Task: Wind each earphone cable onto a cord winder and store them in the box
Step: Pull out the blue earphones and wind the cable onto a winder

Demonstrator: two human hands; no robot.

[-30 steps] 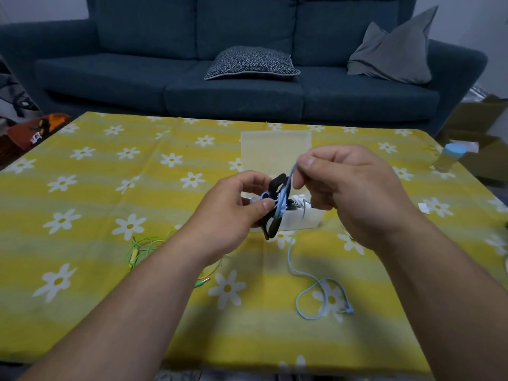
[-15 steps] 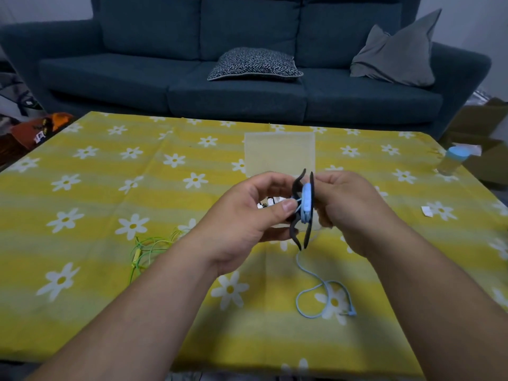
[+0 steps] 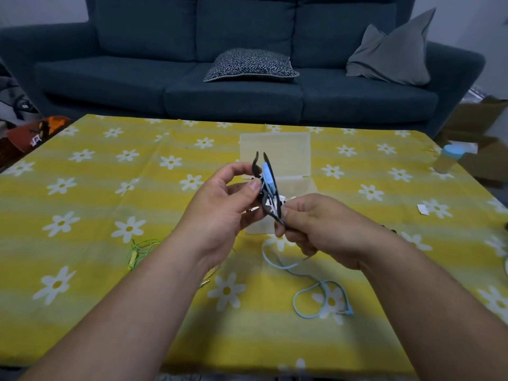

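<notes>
My left hand [image 3: 220,207] pinches a black cord winder [image 3: 264,185] held upright above the table, with blue earphone cable wound round its middle. My right hand [image 3: 321,229] grips the blue cable [image 3: 308,276] just below the winder's lower end. The loose rest of that cable trails down onto the tablecloth and ends in a loop and plug at the lower right. The translucent box [image 3: 275,149] stands open right behind the winder, partly hidden by my hands. A green earphone cable [image 3: 137,253] lies in a tangle left of my left wrist.
The table wears a yellow cloth with white daisies [image 3: 129,229]. A blue-capped bottle [image 3: 450,155] stands at the far right edge, and a small white scrap [image 3: 422,209] lies near it. A dark blue sofa [image 3: 247,86] with cushions runs behind the table.
My right hand dropped from above the winder to below it, drawing the blue cable round. The winder turned from tilted to upright in my left hand. The loose cable loop on the table shortened.
</notes>
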